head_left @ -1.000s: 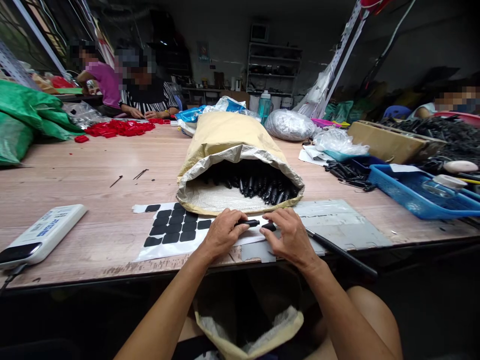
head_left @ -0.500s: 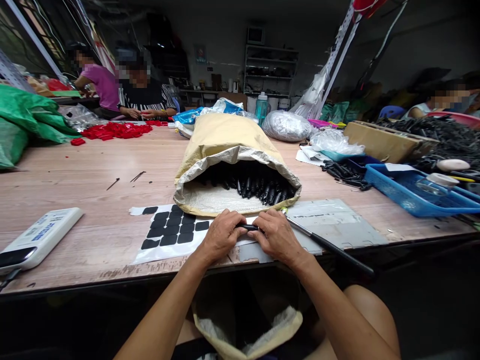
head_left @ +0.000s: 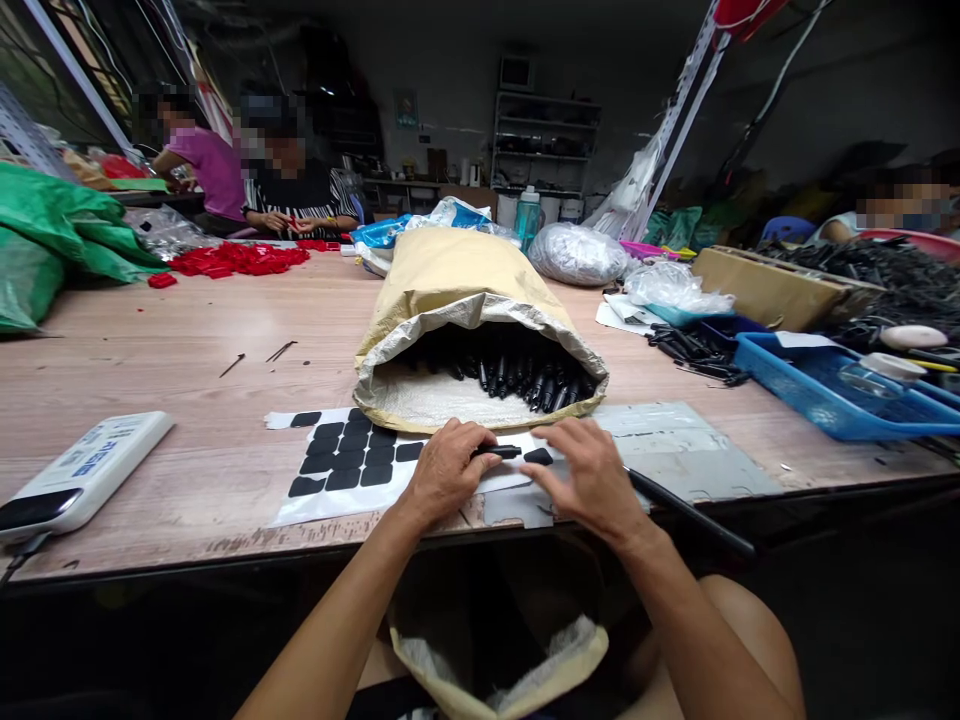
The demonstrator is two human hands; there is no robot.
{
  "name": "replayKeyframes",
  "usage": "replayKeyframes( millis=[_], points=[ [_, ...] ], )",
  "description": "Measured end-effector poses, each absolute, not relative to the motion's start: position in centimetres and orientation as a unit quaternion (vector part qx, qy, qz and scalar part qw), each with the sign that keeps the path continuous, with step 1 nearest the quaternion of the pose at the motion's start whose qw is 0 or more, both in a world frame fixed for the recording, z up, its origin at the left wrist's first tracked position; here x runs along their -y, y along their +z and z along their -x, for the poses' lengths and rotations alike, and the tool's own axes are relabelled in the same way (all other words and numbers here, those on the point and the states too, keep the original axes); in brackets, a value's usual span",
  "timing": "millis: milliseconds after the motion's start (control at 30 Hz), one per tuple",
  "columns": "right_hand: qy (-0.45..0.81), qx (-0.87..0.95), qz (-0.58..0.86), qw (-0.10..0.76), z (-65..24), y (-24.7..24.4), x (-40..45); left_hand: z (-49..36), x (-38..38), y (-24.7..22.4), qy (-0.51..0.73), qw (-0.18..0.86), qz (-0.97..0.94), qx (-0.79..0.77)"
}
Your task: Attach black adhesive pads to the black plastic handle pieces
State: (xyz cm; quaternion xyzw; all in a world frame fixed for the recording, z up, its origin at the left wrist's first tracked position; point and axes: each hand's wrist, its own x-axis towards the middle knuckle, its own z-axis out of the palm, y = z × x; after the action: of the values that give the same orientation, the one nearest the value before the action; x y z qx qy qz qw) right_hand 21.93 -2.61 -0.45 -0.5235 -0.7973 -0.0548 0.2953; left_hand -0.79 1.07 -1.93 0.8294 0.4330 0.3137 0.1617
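A slim, dark black cylinder (head_left: 504, 452), its right end narrowed, is pinched by the left fingers (head_left: 474, 434); right fingers (head_left: 555, 434) stand parted and empty, a black patch (head_left: 537, 456) showing between them.

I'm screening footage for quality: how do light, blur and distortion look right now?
Head view: the table is well lit, the back wall dim, the sack dark inside; head view: the right hand looks smeared, probably by motion, the left hand crisper; head view: outer edges seem stretched, likely wide-angle.
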Motion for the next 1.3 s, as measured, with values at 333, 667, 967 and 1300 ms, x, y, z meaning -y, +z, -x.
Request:
replayKeyframes(
  millis=[333, 667, 967, 1300],
  points=[
    [-0.088, 0.711, 0.668, 0.204, -29.2, -2.4, 4.3, 0.8, -1.2, -1.7, 0.3, 0.178, -0.828, -0.439],
    [-0.001, 0.724, 0.512, 0.462, -21.4, 1.8, 6.7, 0.9, -1.2, -1.7, 0.31, 0.209, -0.817, -0.439],
    [-0.014, 0.74, 0.561, 0.371, -21.7, -1.4, 6.8, 0.8, -1.2, -2.0, 0.316, 0.206, -0.817, -0.436],
    [-0.146, 0.658, 0.67, 0.311, -27.1, -2.1, 4.6, 0.8, -1.3, -1.6, 0.306, 0.214, -0.817, -0.44]
  ],
)
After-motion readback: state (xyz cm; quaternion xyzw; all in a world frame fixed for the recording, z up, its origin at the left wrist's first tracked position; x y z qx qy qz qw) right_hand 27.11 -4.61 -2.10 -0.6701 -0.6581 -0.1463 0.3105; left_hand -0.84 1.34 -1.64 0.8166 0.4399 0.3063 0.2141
